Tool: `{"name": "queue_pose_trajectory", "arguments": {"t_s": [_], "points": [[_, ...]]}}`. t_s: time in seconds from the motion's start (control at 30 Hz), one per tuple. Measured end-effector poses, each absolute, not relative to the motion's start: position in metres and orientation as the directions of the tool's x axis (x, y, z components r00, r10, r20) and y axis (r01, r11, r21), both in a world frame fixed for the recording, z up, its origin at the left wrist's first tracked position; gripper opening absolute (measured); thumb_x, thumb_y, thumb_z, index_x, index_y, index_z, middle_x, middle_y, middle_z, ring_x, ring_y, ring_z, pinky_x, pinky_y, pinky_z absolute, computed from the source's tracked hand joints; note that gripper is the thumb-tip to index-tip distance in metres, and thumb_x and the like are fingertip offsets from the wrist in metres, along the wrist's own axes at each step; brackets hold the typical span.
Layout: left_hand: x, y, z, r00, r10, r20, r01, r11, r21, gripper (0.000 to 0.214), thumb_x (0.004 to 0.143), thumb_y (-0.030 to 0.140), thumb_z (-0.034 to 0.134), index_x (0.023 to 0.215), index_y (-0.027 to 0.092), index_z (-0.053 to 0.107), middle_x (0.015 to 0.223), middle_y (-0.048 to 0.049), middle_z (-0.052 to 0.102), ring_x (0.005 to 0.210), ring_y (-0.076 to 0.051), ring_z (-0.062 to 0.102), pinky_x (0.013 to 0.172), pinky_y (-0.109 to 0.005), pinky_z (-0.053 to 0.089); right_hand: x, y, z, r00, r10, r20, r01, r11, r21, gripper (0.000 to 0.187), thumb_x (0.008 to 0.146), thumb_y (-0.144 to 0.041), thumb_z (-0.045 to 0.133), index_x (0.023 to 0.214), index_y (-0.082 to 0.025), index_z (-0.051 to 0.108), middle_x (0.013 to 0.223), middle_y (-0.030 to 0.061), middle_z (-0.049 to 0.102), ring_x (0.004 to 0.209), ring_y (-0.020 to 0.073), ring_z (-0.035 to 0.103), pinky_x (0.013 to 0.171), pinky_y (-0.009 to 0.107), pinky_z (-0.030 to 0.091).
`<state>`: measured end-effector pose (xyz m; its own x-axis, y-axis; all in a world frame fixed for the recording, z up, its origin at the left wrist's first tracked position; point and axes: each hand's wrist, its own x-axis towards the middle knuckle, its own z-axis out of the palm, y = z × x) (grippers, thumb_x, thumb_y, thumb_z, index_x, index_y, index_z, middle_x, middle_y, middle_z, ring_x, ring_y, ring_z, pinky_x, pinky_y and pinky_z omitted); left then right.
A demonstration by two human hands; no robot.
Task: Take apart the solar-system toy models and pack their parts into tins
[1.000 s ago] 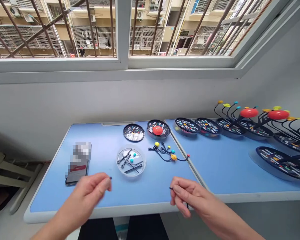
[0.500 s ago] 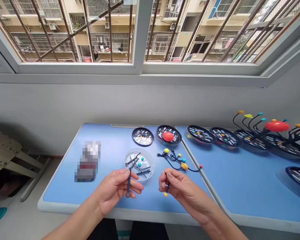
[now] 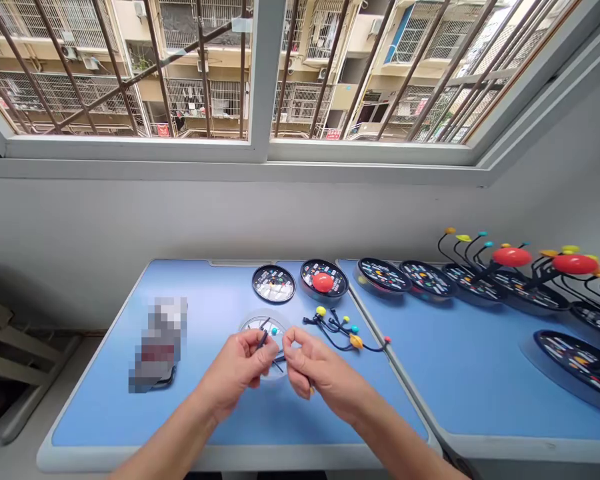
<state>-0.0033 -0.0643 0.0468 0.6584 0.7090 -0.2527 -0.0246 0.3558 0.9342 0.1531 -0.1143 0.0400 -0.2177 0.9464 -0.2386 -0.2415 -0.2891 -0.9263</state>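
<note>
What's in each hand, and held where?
Left hand: thin black rod, pinched in the fingertips, its tip sticking up above them. Right hand: yellow bead shows below the fingers; the hold itself is hidden.

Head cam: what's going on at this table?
A person has both hands together above a clear round dish of black rods and coloured beads. The left hand pinches a dark rod; the right hand holds a yellow-tipped rod. Beside the dish lies a cluster of black wires with coloured beads. Further right on the blue table stand models with red balls on round black bases.
</note>
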Motion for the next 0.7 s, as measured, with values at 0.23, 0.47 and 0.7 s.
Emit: {"name": "queue_pose_trajectory", "arguments": {"t_s": [0.23,0.47,0.7], "points": [[-0.011,-0.090,0.031,0.590,0.735,-0.336,-0.040,0.441,0.896,0.036,0.065,0.045,0.069,0.072,0.013,0.052,0.056,0.0011,0.053,0.051,-0.007,0.038,0.046,-0.020,0.021,0.140,-0.139,0.027,-0.208,0.941,-0.268,-0.255,-0.316,-0.914,0.039,0.078,-0.054,0.056,0.089,-0.020,0.041,0.065,-0.0022,0.057,0.056,0.0097,0.051,0.054,0.022,0.040],[-0.021,-0.101,0.030,0.632,0.715,-0.298,0.117,0.292,0.949,0.035,0.075,0.048,0.056,0.068,0.013,0.054,0.061,0.0025,0.045,0.056,-0.009,0.029,0.052,-0.023,0.023,0.140,-0.157,0.029,-0.165,0.931,-0.324,0.077,-0.315,-0.946,0.031,0.083,-0.048,0.048,0.077,-0.019,0.041,0.053,-0.0054,0.049,0.044,0.0064,0.041,0.046,0.019,0.034],[-0.023,-0.098,0.041,0.676,0.668,-0.310,0.249,0.188,0.950,0.032,0.068,0.040,0.060,0.054,0.017,0.042,0.054,0.0057,0.033,0.056,-0.009,0.028,0.051,-0.023,0.024,0.135,-0.167,0.040,-0.232,0.959,-0.160,0.480,-0.030,-0.877,0.009,0.086,-0.025,0.041,0.080,-0.022,0.035,0.054,-0.0073,0.048,0.048,0.0089,0.043,0.050,0.019,0.034]]}}
